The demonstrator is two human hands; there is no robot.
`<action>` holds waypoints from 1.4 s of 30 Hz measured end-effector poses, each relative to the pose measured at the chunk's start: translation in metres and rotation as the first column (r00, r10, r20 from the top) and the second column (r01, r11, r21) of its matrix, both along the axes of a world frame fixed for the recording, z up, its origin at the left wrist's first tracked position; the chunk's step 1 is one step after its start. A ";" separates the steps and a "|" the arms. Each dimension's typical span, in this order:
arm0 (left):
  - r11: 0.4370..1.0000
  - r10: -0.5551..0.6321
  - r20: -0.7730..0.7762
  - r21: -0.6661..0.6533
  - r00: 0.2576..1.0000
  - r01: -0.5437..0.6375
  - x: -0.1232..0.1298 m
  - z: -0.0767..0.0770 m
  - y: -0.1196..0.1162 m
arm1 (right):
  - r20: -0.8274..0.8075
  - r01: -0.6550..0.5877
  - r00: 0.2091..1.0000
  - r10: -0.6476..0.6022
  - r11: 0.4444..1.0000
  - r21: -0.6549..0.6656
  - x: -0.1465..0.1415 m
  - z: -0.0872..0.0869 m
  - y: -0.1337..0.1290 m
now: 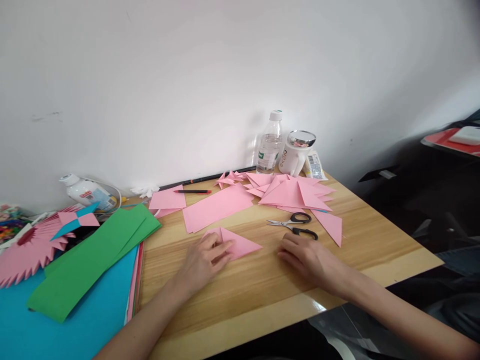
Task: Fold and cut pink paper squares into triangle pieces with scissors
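Observation:
My left hand (pixel 206 260) presses down on a folded pink paper (pixel 243 245), its bent fingers over the left part. The paper's pointed corner reaches out to the right; the thumb and the part under my hand are hidden. My right hand (pixel 302 255) rests on the wooden table with curled fingers, showing nothing in them, though their undersides are hidden. Just beyond it lie scissors (pixel 288 221) with black handles, blades spread a little and pointing left. A pink triangle of paper (pixel 330 225) lies to their right.
Behind are pink strips (pixel 219 205), several folded pink pieces (pixel 288 192), a pen (pixel 193 191), a water bottle (pixel 269 145) and a lidded mug (pixel 296 155). At left, green sheets (pixel 93 260) lie over blue paper (pixel 101 310), beside a pink folded-paper model (pixel 33 255) and white bottle (pixel 86 191).

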State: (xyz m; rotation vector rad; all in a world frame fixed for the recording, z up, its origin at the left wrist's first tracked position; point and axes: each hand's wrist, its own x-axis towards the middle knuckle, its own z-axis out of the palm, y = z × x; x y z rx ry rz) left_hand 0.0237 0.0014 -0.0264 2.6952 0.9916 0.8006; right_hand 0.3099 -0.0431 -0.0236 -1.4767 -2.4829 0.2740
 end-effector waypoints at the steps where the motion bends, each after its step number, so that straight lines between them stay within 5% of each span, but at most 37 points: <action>1: 1.000 0.021 0.063 0.001 0.998 -0.021 -0.001 0.001 0.001 | -0.006 0.045 0.999 -0.045 0.996 0.074 0.004 0.000 0.001; 4: 0.998 0.066 0.188 -0.002 0.980 -0.066 -0.006 0.005 0.003 | 0.025 0.151 0.986 -0.162 0.956 0.251 0.016 0.001 0.006; 9: 0.997 0.076 0.267 -0.012 0.961 -0.076 -0.011 0.011 0.005 | 0.111 0.176 0.972 -0.207 0.954 0.245 0.022 -0.003 0.015; 14: 0.915 0.345 0.259 0.122 0.902 -0.384 -0.026 0.003 0.018 | -0.012 0.157 0.987 -0.161 0.941 0.299 0.003 -0.004 0.019; 18: 0.883 0.467 0.077 0.021 0.881 -0.469 -0.043 -0.009 0.034 | -0.160 0.069 0.986 -0.045 0.987 0.143 -0.040 0.006 0.029; 22: 0.862 0.503 -0.040 -0.056 0.864 -0.504 -0.051 -0.012 0.039 | -0.120 -0.004 0.993 -0.001 0.999 -0.035 -0.086 0.018 0.039; 27: 0.861 0.501 -0.085 -0.049 0.861 -0.506 -0.052 -0.009 0.037 | -0.080 -0.085 0.994 0.077 0.991 -0.104 -0.111 0.022 0.037; 34: 0.879 0.476 -0.011 -0.029 0.880 -0.476 -0.051 -0.011 0.038 | -0.016 0.097 0.994 -0.109 0.934 -0.345 -0.106 0.033 0.026; 39: 0.909 0.414 -0.017 -0.038 0.910 -0.414 -0.051 -0.011 0.038 | -0.157 0.109 0.975 -0.160 0.950 -0.293 -0.087 0.032 0.027; 42: 0.909 0.409 -0.058 -0.058 0.911 -0.412 -0.051 -0.012 0.038 | -0.354 0.183 0.897 -0.264 0.951 -0.248 -0.055 0.033 0.036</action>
